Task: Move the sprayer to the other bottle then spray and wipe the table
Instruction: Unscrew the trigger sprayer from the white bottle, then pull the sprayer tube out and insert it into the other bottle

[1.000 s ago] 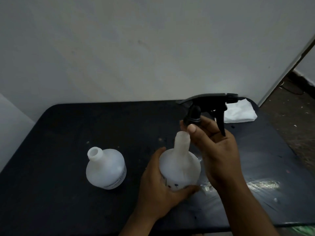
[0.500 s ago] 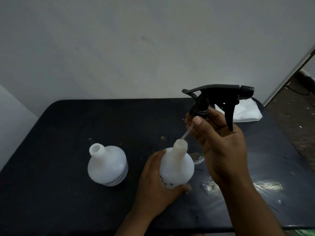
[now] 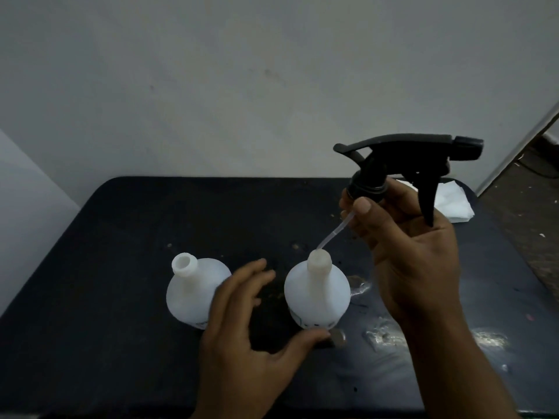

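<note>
My right hand (image 3: 414,252) grips the sprayer (image 3: 405,158); my left hand (image 3: 251,334), spread open and empty, hovers between both bottles (image 3: 317,291) on the worktop (image 3: 121,297).

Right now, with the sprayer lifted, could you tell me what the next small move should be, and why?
Probably lift the sprayer a little higher in the right hand until its thin tube clears the neck of the right bottle; the tube's lower end looks to be at that opening. The left bottle stands open beside it, and the left hand is open and free to steady it.
</note>
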Action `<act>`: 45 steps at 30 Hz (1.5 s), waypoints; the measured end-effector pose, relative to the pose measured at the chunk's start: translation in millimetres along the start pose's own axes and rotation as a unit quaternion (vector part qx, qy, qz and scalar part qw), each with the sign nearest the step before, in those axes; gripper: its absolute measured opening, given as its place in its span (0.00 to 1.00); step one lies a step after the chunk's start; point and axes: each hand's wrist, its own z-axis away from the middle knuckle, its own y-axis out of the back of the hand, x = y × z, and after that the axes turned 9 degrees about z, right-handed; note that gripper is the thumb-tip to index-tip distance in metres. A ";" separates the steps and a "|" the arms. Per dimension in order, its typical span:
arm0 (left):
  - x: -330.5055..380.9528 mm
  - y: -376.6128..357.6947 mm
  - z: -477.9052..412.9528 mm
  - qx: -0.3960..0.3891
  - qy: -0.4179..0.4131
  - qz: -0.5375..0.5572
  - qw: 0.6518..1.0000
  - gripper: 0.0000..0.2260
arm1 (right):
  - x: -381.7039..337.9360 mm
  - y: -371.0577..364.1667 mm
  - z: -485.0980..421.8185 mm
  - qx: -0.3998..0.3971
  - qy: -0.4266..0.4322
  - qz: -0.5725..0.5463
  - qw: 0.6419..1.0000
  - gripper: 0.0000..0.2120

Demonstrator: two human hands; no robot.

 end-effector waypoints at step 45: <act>-7.4 -50.6 -54.9 -0.144 0.057 0.006 0.988 0.11 | 19.7 27.0 -5.7 -0.047 -0.026 0.189 0.980 0.12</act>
